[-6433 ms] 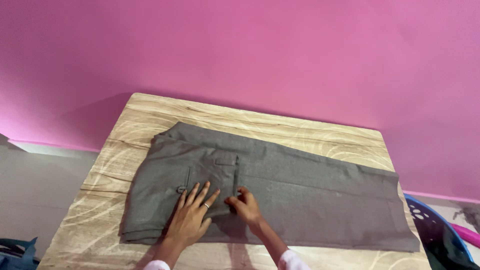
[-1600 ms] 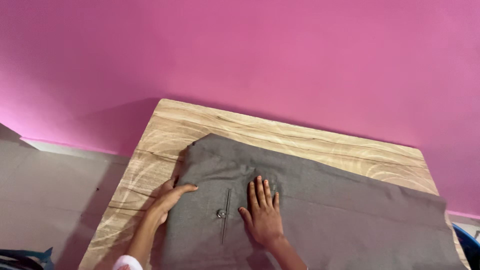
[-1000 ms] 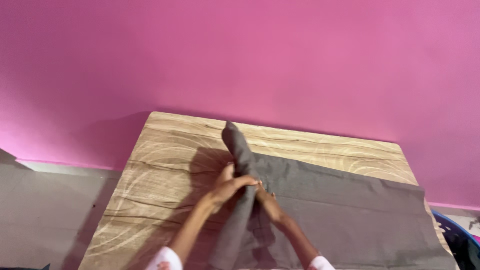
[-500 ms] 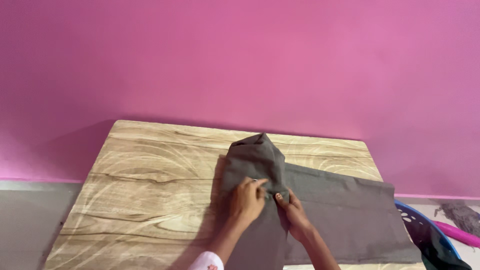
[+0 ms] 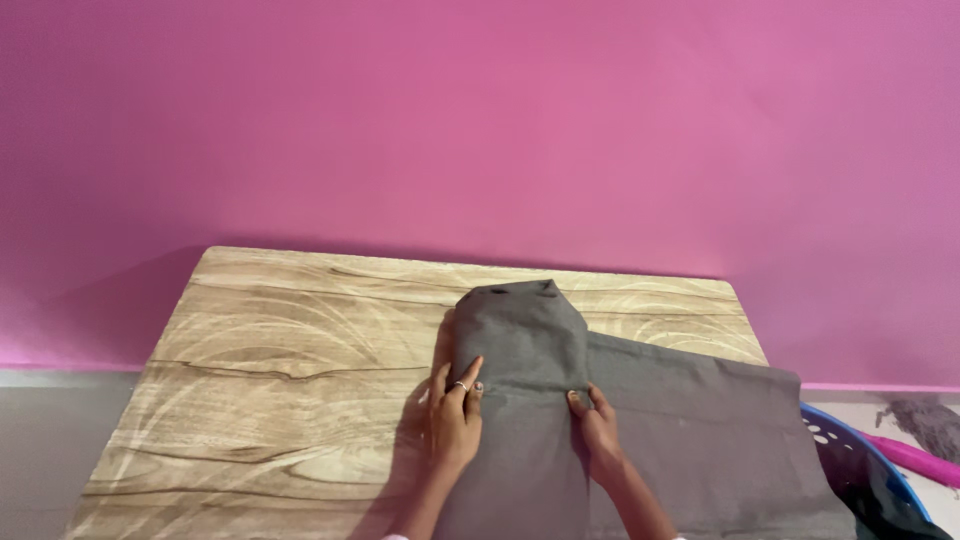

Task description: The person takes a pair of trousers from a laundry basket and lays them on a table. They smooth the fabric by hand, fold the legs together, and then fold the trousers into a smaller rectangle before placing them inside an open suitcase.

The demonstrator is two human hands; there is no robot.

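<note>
Grey trousers point(image 5: 700, 430) lie on a wooden table point(image 5: 280, 370). Their waist end is lifted and turned over the legs, standing up as a hump point(image 5: 520, 330) at the table's middle. My left hand point(image 5: 455, 415), with a ring on one finger, pinches the left edge of that raised fold. My right hand point(image 5: 595, 420) pinches its right edge. Both hands sit side by side, thumbs on top of the cloth. The trouser legs run flat to the right, past the table's right edge.
A pink wall point(image 5: 500, 130) stands right behind the table. A blue plastic basket point(image 5: 870, 475) sits on the floor at the lower right, with a pink object point(image 5: 915, 455) beside it. Grey floor shows to the left of the table.
The trousers lay flat with both hands pressing them. Since then my hands grasped the waist end, lifted it and carried it rightwards over the legs; the left half of the table is now bare.
</note>
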